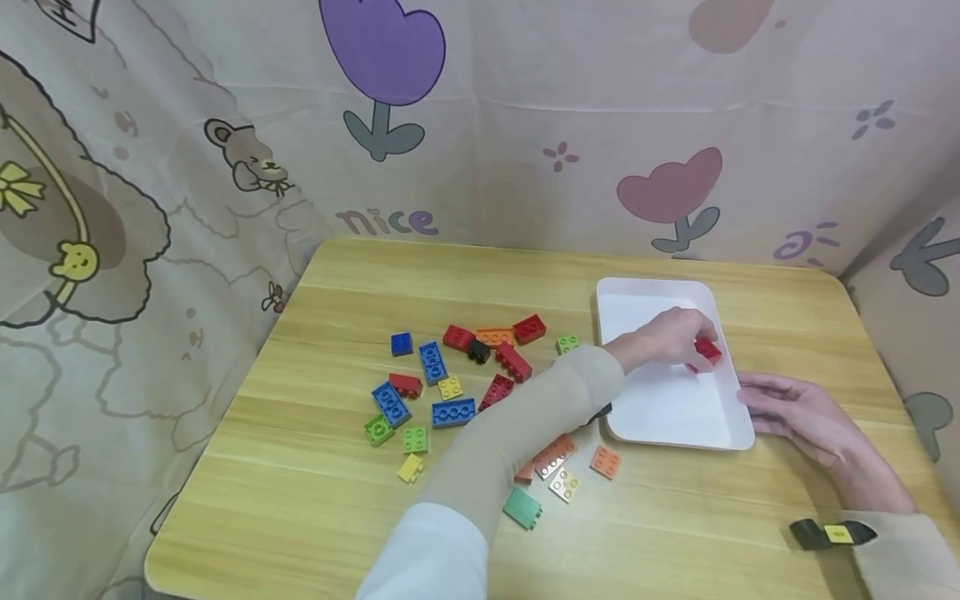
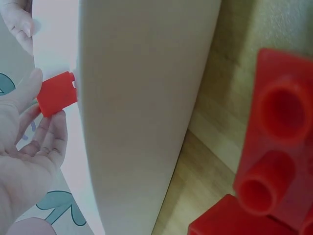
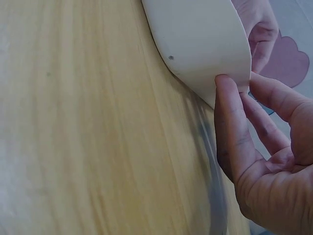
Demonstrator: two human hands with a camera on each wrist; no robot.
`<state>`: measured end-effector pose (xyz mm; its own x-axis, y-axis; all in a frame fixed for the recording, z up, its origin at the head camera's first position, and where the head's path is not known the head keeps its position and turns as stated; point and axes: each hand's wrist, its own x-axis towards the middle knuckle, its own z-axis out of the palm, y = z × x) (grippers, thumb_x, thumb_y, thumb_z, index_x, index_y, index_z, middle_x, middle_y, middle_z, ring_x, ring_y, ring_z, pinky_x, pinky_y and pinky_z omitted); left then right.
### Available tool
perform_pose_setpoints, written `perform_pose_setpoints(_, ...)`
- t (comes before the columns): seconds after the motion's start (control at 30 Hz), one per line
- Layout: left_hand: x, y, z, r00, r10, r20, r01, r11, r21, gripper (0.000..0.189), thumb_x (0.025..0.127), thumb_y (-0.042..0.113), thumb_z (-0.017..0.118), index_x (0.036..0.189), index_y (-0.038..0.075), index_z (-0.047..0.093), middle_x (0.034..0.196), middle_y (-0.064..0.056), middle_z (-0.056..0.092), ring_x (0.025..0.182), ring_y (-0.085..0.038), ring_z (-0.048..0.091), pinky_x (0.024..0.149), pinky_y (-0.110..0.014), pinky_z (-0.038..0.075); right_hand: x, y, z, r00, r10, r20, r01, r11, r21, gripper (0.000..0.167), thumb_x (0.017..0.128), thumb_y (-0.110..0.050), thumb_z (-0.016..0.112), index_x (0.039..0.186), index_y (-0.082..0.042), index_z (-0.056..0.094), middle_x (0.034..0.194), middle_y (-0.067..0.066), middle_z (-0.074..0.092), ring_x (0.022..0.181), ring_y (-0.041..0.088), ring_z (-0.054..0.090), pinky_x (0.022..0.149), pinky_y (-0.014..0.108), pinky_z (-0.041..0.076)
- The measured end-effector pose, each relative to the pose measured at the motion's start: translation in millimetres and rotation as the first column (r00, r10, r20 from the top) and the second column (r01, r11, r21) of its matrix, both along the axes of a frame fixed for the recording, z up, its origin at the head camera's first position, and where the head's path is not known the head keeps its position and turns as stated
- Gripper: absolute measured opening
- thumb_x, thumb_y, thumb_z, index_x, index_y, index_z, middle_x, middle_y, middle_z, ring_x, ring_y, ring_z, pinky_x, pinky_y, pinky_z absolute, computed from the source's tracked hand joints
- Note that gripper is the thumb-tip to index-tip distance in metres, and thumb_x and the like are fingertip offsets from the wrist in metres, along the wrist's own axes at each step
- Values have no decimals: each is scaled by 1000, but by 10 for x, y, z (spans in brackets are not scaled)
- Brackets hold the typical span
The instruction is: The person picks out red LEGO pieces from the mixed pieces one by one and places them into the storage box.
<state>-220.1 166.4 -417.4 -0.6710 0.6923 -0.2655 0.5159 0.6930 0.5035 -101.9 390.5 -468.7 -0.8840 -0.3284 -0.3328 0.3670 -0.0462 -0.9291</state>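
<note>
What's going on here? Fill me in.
A person's left hand pinches a red brick in or just above the white tray; I can't tell which. The right hand touches the tray's right side. More coloured bricks lie scattered on the wooden table, mostly left of the tray.

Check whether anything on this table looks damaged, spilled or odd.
A small dark spot on the outer side of the white tray marks its otherwise plain surface; dirt or damage, I can't tell. The loose bricks lie scattered, none visibly broken.
</note>
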Motion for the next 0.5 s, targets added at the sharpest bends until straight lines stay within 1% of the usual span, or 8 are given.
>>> perform_pose_setpoints(0.1,2,-1,-4,1000,-5,8,4,1000,15,45,94,33,82,136,22,71,122,13,75,108,2,64,95,-7,44,0,1,0,1000,-3,-2,3,1000,0,43,107,4,53,118,-28,78,117,-14,79,102,8,78,82,31,66)
perform_pose_setpoints(0.27,4,-44,-5,1000,13,18,-13,1000,28,54,93,40,82,141,23,66,132,11,72,121,1,65,102,-9,46,2,-5,-3,1000,2,-14,-2,1000,1,43,107,5,52,120,-28,78,118,-14,79,103,8,77,82,31,66)
perform_pose_setpoints(0.33,-3,-88,-3,1000,9,5,-9,999,32,58,92,44,81,143,23,64,136,11,71,125,0,64,104,-9,46,2,-9,-4,1000,5,-16,-5,1000,2,43,107,5,52,120,-27,78,118,-13,79,103,8,77,82,31,66)
perform_pose_setpoints(0.4,-13,-143,6,1000,15,14,-15,999,43,61,92,47,81,145,23,63,138,11,70,127,-1,63,104,-9,47,3,-10,-3,1000,6,-13,-6,1000,6,43,106,4,53,120,-28,78,118,-13,79,103,8,78,82,31,66)
perform_pose_setpoints(0.5,-41,-250,21,999,23,22,-25,997,76,61,93,48,79,145,21,63,139,9,71,125,-3,66,100,-11,49,7,-12,3,1000,2,-9,-2,1000,15,42,106,4,54,118,-28,78,117,-14,79,102,8,78,82,31,66)
